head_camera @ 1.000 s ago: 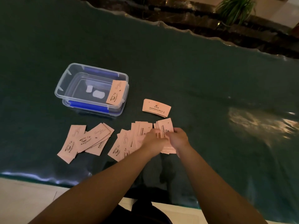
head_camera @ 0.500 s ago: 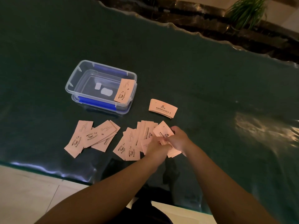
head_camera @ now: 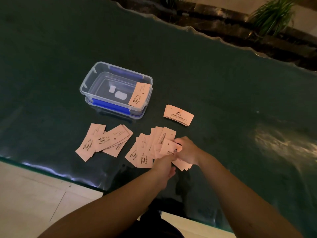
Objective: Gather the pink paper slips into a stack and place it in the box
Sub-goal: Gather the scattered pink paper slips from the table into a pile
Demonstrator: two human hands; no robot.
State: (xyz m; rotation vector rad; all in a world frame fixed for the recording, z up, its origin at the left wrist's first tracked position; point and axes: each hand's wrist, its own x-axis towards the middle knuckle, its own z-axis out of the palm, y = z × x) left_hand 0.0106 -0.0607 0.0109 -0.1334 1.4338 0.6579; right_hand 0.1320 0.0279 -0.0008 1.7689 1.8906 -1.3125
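Both hands meet over the fanned middle pile of pink paper slips (head_camera: 145, 150), near the front edge of the dark green table (head_camera: 223, 83). The right hand (head_camera: 186, 150) is curled, its fingers pinching a slip (head_camera: 169, 147) lifted off the pile; the left hand (head_camera: 165, 164) is closed under that slip's near end — whether it truly grips cannot be told. Another loose pile (head_camera: 103, 140) lies toward the front left edge, printed with a steaming cup and the word "COFFEE". A squared stack (head_camera: 178, 115) sits further in, its small print unreadable. The clear box (head_camera: 89, 83) with blue clips stands behind the piles, one slip (head_camera: 139, 95) leaning on its right rim.
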